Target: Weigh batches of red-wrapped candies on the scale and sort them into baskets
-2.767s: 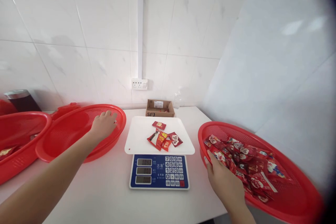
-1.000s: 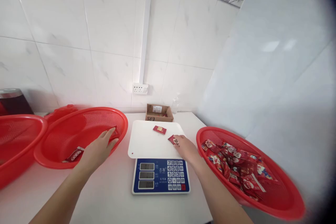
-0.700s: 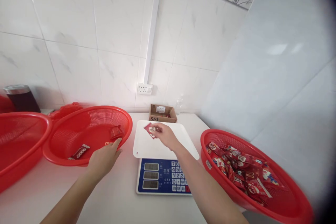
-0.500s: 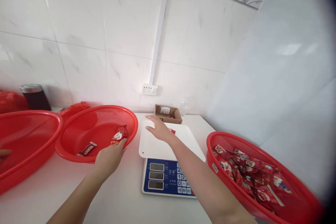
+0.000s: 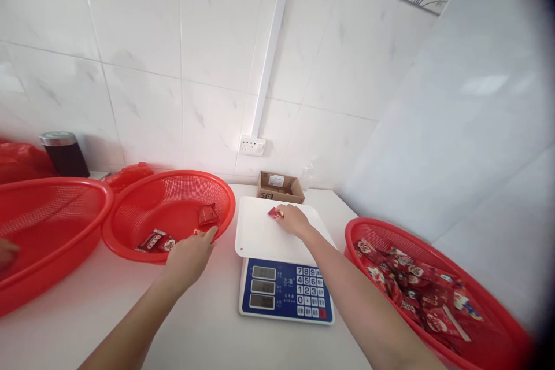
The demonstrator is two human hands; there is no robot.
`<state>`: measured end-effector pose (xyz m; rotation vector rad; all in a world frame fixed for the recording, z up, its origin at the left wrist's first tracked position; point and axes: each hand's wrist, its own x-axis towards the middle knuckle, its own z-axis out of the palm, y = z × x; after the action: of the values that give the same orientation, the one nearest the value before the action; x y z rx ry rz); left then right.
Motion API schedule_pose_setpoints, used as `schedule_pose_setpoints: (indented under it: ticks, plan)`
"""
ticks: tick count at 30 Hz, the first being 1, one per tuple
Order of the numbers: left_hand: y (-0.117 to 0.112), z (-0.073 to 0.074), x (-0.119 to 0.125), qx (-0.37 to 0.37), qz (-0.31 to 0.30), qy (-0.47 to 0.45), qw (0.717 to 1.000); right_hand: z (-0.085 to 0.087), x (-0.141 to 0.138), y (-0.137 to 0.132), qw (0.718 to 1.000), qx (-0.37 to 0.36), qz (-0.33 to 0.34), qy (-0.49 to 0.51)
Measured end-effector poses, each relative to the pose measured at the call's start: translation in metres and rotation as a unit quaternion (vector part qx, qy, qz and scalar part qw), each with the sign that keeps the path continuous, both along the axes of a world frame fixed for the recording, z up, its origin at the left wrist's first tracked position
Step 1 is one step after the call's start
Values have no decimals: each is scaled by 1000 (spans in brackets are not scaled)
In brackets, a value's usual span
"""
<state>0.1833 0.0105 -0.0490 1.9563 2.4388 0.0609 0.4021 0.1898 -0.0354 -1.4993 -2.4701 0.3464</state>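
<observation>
- Right grip (image 5: 293, 220): fingers curled and pressed together on one red packet (image 5: 274, 212), pinching it. The packet's end shows past my fingertips.
- That packet sits on the white tray (image 5: 260, 237) of the scale (image 5: 286, 295), at the far end of the tray. It is the only packet on the tray.
- Left grip (image 5: 191, 255): fingers straight and loosely spread, holding nothing. The fingertips touch the near rim of the middle basket (image 5: 130, 208).
- Writing on the scale: blue panel, keypad digits 7 8 9 / 4 5 6 / 1 2 3 / 0 are readable. There are three display windows (image 5: 263, 287) stacked at the left, with readings too small to tell. The brand characters between displays and keypad are not legible.
- Cardboard box (image 5: 280, 187) behind the tray, against the wall: "SF" printed on the front, white label inside, text unreadable.
- Packet print: white and yellow graphics on red, no words I can read.
- Baskets: three, all red mesh plastic, all on the white tabletop (image 5: 203, 324).
- Middle basket: three packets. One packet (image 5: 208, 215) lies on the right wall, just beyond my left fingertips. A pair (image 5: 157, 241) lies touching at the front.
- Right basket (image 5: 498, 335): a heap of red packets (image 5: 416, 295), overlapping, too many to count.
- Left basket (image 5: 52, 196): cut by the frame edge. Another person's hand (image 5: 6, 251) is at its left.
- Also one wall socket (image 5: 252, 145), one dark canister (image 5: 65, 154) and one red bag (image 5: 130, 174) at the wall.
</observation>
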Motion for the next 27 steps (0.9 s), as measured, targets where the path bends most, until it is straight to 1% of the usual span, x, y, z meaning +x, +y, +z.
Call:
schedule_pose_setpoints:
  ticks: [2,4,5,6,8,9,10,12,13,15,17,18,19,20,21,23,24,25,27]
  plan:
    - [0,-1,1,0,-8,-1,1000,8,-16,-8,999,3,29,38]
    - [1,-1,2,1,-7,3,1000,19,-36,-18,993,-3,71,96]
    - [1,-1,2,0,-4,5,1000,25,-46,-24,986,-11,97,134]
    - [1,-1,3,0,-2,8,1000,30,-55,-30,974,-26,128,186]
    - [1,0,4,2,-2,10,1000,38,-67,-39,949,-45,184,254]
    - [1,0,4,4,-4,10,1000,40,-68,-42,940,-47,203,269]
    - [1,1,4,6,-4,8,1000,40,-67,-44,939,-42,213,267]
    - [2,3,1,8,4,1,1000,35,-53,-43,947,-18,208,246]
    - [3,4,-1,9,10,-4,1000,32,-41,-40,953,-4,193,232]
    - [7,6,-7,11,24,-11,1000,24,-8,-31,967,25,151,205]
    - [12,7,-13,15,28,-14,999,19,35,-20,978,40,98,178]
    - [14,6,-15,31,23,-14,999,19,60,-14,984,50,61,162]
    - [15,4,-16,65,13,-13,998,19,85,-9,988,62,12,139]
    - [16,0,-15,117,-6,-14,993,20,111,-6,991,67,-39,107]
    - [16,-5,-13,184,-31,-19,982,22,137,-4,991,60,-91,74]
    - [14,-19,-5,320,-84,-45,943,23,183,-4,985,28,-169,27]
    - [12,-26,1,368,-103,-66,922,22,203,-7,982,5,-191,13]
    - [10,-33,6,399,-114,-86,906,20,219,-10,979,-20,-203,5]
    - [6,-44,18,426,-130,-121,887,11,241,-18,975,-67,-211,-4]
